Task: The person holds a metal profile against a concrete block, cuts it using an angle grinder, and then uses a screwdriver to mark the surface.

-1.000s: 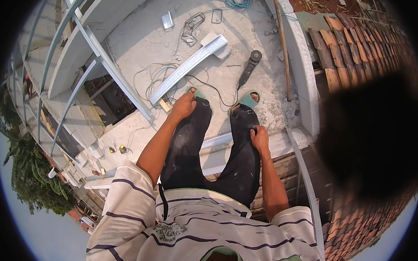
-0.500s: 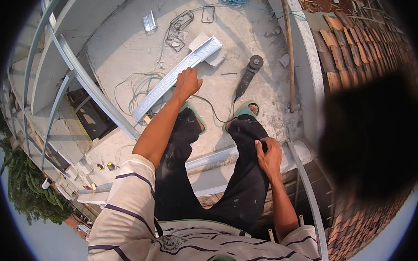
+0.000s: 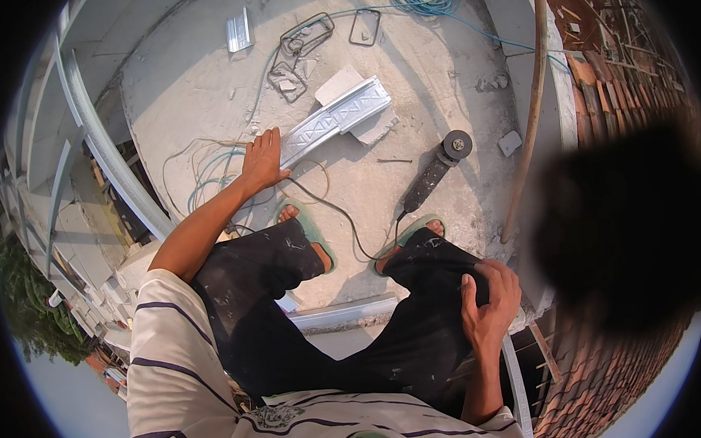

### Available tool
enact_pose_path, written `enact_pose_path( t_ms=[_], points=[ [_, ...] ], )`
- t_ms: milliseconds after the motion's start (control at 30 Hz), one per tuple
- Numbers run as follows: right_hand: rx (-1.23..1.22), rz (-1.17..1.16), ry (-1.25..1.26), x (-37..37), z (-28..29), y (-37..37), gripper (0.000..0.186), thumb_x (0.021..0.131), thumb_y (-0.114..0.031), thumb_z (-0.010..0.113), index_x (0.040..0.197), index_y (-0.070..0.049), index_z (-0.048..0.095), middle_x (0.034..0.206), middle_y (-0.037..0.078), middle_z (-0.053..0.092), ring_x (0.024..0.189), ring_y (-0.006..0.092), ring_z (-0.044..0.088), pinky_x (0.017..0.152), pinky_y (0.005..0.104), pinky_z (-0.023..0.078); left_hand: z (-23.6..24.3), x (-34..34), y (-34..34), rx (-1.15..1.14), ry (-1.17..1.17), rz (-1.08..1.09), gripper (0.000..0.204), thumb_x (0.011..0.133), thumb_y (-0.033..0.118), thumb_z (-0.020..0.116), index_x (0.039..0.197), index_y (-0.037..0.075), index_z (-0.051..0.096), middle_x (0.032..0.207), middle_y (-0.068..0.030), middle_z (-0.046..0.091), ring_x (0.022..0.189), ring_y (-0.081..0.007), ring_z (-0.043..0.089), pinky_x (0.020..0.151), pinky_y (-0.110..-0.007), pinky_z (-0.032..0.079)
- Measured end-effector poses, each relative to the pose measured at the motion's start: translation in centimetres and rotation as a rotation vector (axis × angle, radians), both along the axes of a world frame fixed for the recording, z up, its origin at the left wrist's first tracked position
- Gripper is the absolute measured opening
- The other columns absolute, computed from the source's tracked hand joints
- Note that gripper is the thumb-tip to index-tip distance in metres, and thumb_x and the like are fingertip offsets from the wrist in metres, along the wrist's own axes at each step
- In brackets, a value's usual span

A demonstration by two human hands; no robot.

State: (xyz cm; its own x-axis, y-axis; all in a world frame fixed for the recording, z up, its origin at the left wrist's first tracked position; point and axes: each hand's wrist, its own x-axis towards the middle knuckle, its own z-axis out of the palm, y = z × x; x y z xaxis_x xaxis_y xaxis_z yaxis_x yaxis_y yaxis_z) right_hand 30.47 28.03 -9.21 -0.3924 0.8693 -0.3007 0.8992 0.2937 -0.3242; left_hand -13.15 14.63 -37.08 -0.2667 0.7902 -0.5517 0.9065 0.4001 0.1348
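Observation:
My left hand (image 3: pixel 261 159) is closed on the near end of a shiny galvanized metal channel (image 3: pixel 337 116), between my feet and the far floor. The channel's far end rests on a pale block (image 3: pixel 375 130), and a step in its edge suggests two overlapping pieces. My hand and forearm hide whatever lies beyond its near end. Beside my right knee, my right hand (image 3: pixel 493 305) is empty, with fingers loosely bent and thumb apart. An angle grinder (image 3: pixel 436 168) with a dark disc lies on the concrete to the right of the channel, its cord running between my sandalled feet.
Bent wire rings (image 3: pixel 301 51) and a short metal offcut (image 3: pixel 238 31) lie farther off. Blue cable (image 3: pixel 424 1) is coiled at the back. A wooden pole (image 3: pixel 527 125) leans along the right wall, beyond which are roof tiles (image 3: pixel 602 93). Long metal channels (image 3: pixel 110 149) stand at left.
My left hand has moved left and nearer along the channel to its near end. My right hand has shifted right with the knee, and my knees have spread apart as my view lowered.

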Motion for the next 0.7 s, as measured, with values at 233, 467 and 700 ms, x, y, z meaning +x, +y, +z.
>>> enact_pose_path(
  t_ms=[233, 467, 700],
  points=[
    [0.183, 0.12, 0.22, -4.7, -6.7, 3.3, 0.03, 0.083, -0.015, 0.08, 0.111, -0.006, 0.071, 0.121, 0.013, 0.067, 0.119, 0.0368, 0.061, 0.104, 0.0485, 0.044, -2.2, -2.7, -0.2, -0.166, -0.169, -0.032, 0.128, 0.068, 0.05, 0.094, 0.162, -0.003, 0.024, 0.15, -0.0278, 0.05, 0.139, -0.0434, 0.05, 0.113, -0.053, 0.041],
    [-0.129, 0.464, 0.47, -9.9, -10.3, 10.5, 0.043, 0.085, -0.023, 0.084, 0.121, -0.002, 0.071, 0.127, 0.016, 0.067, 0.123, 0.0363, 0.06, 0.107, 0.047, 0.046, -1.9, -4.0, -3.0, 0.21, -0.123, 0.025, 0.125, 0.068, 0.037, 0.097, 0.162, -0.003, 0.025, 0.151, -0.0271, 0.048, 0.141, -0.0422, 0.047, 0.115, -0.052, 0.039],
    [0.142, 1.064, -0.004, -23.0, -15.8, 17.4, 0.085, 0.075, -0.029, 0.092, 0.148, -0.007, 0.056, 0.144, 0.014, 0.061, 0.142, 0.032, 0.049, 0.119, 0.0635, 0.035, -5.0, 0.7, -6.9, 0.499, 0.098, 0.153, 0.124, 0.065, 0.02, 0.097, 0.164, 0.0, 0.024, 0.156, -0.0252, 0.041, 0.145, -0.0424, 0.04, 0.118, -0.052, 0.032]
  ],
)
